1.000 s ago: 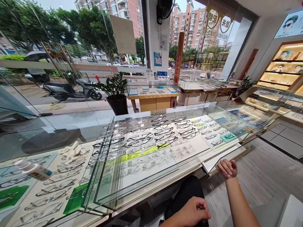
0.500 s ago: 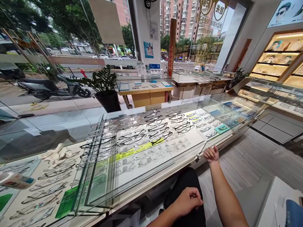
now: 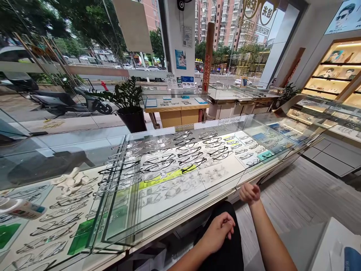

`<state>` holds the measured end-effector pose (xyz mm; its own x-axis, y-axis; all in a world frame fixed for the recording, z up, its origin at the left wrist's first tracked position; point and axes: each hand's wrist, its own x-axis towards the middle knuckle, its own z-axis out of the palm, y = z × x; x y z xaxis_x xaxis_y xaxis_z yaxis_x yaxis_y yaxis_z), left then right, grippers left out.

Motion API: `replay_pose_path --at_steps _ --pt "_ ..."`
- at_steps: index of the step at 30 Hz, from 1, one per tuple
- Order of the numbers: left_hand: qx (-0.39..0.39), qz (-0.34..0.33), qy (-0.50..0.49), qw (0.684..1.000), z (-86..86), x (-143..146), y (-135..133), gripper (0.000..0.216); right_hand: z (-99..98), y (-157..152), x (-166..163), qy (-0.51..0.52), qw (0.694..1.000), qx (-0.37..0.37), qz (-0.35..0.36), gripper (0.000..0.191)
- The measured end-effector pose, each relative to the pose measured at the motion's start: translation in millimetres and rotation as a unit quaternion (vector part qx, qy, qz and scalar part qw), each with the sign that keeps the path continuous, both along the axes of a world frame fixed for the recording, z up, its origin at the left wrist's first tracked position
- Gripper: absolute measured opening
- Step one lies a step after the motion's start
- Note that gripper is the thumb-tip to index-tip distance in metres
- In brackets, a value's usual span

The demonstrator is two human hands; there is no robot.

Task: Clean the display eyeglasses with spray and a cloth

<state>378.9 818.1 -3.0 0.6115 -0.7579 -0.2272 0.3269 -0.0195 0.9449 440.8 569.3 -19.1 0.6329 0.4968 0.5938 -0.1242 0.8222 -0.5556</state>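
My left hand (image 3: 217, 232) hovers over my dark-trousered knee (image 3: 231, 215), fingers loosely curled in, with nothing visible in them. Near the front edge of the glass display counter (image 3: 180, 218), my right hand (image 3: 249, 193) is raised, its fingers bent into a loose fist; I see no object in it. Behind the glass lie several rows of eyeglasses (image 3: 186, 152), mostly dark-framed. More eyeglasses (image 3: 63, 222) lie at the left, beside a crumpled cream cloth or glove-like piece (image 3: 73, 178) and a white bottle (image 3: 24, 208).
A potted plant (image 3: 129, 109) stands behind the counter, by the window. Further display cases (image 3: 175, 109) line the back. At lower right is a white surface (image 3: 327, 244) with a blue item (image 3: 352, 259). Grey wood-look floor (image 3: 290, 184) extends to the right.
My right hand has dropped slightly and curled more, away from the counter edge. My left hand has shifted a little left and up. The whole view has turned slightly left.
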Motion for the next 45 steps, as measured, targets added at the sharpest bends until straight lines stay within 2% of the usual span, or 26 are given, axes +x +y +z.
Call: replay_pose_path --at_steps 2,4,5,6,7,9,13,18,19,20,21,22,23,24,25,27,29,31,32,35,40,45 --pt "-0.018 0.045 -0.022 0.999 17.3 7 10 0.051 10.0 34 -10 -0.064 0.991 -0.034 0.110 0.067" --pt "-0.042 0.049 -0.039 0.997 36.6 14 20 0.054 23.7 68 -16 -0.135 0.960 -0.083 0.231 0.048" --pt "-0.049 0.037 -0.053 0.997 46.1 16 25 0.053 32.5 84 -16 -0.165 0.933 -0.120 0.295 0.042" --pt "-0.043 0.033 -0.075 0.996 54.9 19 31 0.052 42.3 97 -15 -0.191 0.888 -0.188 0.373 0.040" --pt "-0.034 0.032 -0.094 0.995 63.0 21 36 0.051 52.6 108 -12 -0.198 0.856 -0.233 0.416 0.041" --pt "-0.017 0.032 -0.109 0.993 76.5 25 47 0.049 73.2 123 -5 -0.200 0.820 -0.289 0.451 0.045" --pt "0.009 0.043 -0.149 0.988 95.8 30 66 0.048 103.2 139 12 -0.207 0.811 -0.315 0.449 0.046" --pt "0.024 0.084 -0.207 0.974 111.1 39 85 0.048 124.6 151 27 -0.215 0.796 -0.347 0.447 0.051" --pt "0.023 0.081 -0.210 0.974 113.4 42 89 0.048 129.6 149 29 -0.219 0.790 -0.377 0.431 0.056" --pt "0.019 0.074 -0.213 0.974 115.6 46 94 0.049 135.3 145 31 -0.218 0.787 -0.434 0.379 0.062" --pt "0.011 0.071 -0.217 0.974 118.2 50 100 0.049 141.8 138 34 -0.207 0.784 -0.510 0.288 0.069" --pt "-0.002 0.072 -0.222 0.972 121.3 55 107 0.049 148.8 128 37 -0.187 0.771 -0.585 0.167 0.075" --pt "-0.018 0.080 -0.226 0.971 125.2 60 114 0.048 156.0 116 41 -0.148 0.741 -0.655 0.003 0.080" --pt "-0.038 0.098 -0.230 0.967 129.9 66 123 0.047 163.0 104 46 -0.113 0.704 -0.690 -0.126 0.079" --pt "-0.057 0.115 -0.233 0.964 135.5 73 132 0.046 169.3 91 52 -0.086 0.669 -0.706 -0.215 0.074" --pt "-0.071 0.132 -0.232 0.961 148.8 87 151 0.042 178.3 68 67 -0.040 0.586 -0.733 -0.344 0.055" --pt "-0.076 0.148 -0.242 0.956 163.0 103 168 0.039 181.6 54 83 -0.004 0.491 -0.761 -0.423 0.040" --pt "-0.097 0.156 -0.239 0.954 176.2 120 181 0.040 180.3 49 97 0.015 0.414 -0.788 -0.456 0.034" --pt "-0.104 0.158 -0.228 0.955 182.1 129 185 0.040 178.7 49 103 0.018 0.388 -0.799 -0.459 0.034" --pt "-0.132 0.159 -0.188 0.960 196.6 154 197 0.040 174.9 56 112 0.013 0.337 -0.826 -0.451 0.041" --pt "-0.152 0.156 -0.153 0.964 208.1 182 221 0.037 183.6 63 103 0.005 0.290 -0.849 -0.442 0.047" --pt "-0.169 0.172 -0.155 0.958 203.1 193 244 0.035 212.6 68 81 0.005 0.279 -0.847 -0.453 0.054"
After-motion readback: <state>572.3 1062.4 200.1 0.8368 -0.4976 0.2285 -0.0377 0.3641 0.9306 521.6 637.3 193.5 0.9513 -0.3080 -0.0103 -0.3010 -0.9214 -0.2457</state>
